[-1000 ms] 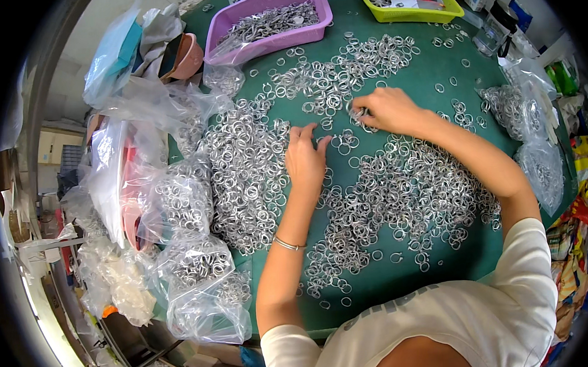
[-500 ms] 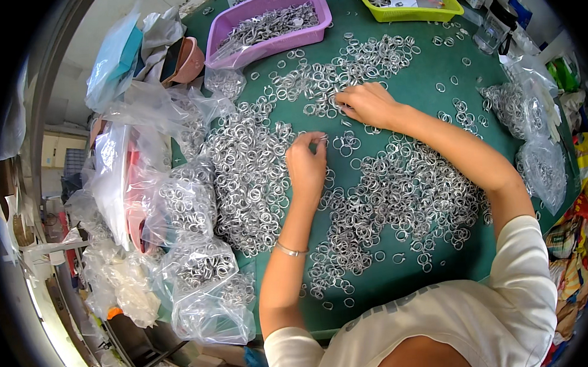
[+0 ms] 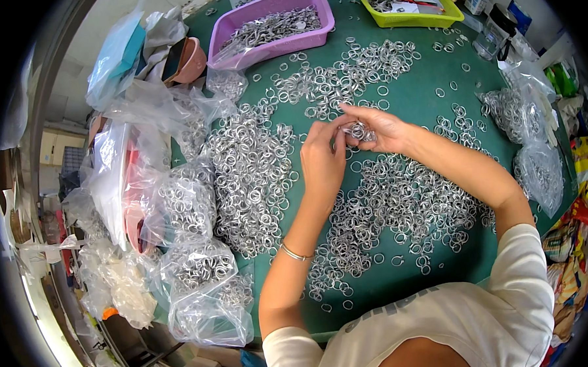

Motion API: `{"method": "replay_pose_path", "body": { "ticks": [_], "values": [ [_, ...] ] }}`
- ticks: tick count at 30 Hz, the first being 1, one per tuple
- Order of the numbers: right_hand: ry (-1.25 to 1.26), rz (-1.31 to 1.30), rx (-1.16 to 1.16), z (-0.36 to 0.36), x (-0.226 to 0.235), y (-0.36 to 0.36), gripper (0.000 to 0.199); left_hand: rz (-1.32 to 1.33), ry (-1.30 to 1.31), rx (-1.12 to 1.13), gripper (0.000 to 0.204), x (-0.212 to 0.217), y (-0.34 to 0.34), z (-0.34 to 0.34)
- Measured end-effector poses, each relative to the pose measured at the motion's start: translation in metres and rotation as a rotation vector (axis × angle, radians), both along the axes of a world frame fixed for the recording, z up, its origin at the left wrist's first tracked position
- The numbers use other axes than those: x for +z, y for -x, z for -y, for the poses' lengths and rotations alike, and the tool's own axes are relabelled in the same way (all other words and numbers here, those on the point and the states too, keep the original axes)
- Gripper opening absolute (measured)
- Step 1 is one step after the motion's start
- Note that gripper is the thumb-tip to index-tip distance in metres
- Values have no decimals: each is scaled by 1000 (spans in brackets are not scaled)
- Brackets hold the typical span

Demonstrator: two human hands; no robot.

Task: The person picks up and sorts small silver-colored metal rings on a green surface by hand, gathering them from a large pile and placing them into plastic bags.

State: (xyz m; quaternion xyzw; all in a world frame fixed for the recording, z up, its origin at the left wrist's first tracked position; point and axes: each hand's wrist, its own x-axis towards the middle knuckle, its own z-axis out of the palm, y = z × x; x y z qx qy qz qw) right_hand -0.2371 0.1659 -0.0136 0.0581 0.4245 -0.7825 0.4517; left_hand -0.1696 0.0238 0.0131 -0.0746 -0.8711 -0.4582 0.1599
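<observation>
Over the middle of the green table, my two hands meet at the fingertips. A small bunch of silvery metal rings (image 3: 361,132) rests in the cupped fingers and palm of my right hand (image 3: 385,131). My left hand (image 3: 322,155) comes in from the left, its fingers pinched together against the edge of that bunch; what sits between those fingertips is too small to make out. Loose rings surround the hands: a far heap (image 3: 367,65) beyond them, a dense left heap (image 3: 249,175), and a wide near heap (image 3: 406,198) under my right forearm.
A purple basin (image 3: 329,14) of metal pieces and a yellow-green basket (image 3: 392,20) stand at the far side. Clear bags of rings (image 3: 188,201) line the left edge; more bags (image 3: 539,173) lie at the right. A clear jar (image 3: 491,40) stands far right on the table (image 3: 433,66).
My right hand has turned palm-up from the far heap and now shows a bunch of rings. My left hand has moved right and slightly away from me to meet it.
</observation>
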Motion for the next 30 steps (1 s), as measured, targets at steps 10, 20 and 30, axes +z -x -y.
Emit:
{"method": "replay_pose_path", "body": {
  "ticks": [10,20,30],
  "values": [
    [136,-6,-195,-30,16,24,31,15,257,110,21,-50,35,23],
    [-1148,-1724,274,-12,-11,20,15,-56,155,131,13,-51,35,21],
    [132,14,-215,-16,-10,8,15,-160,-148,61,17,-10,13,0]
  ]
}}
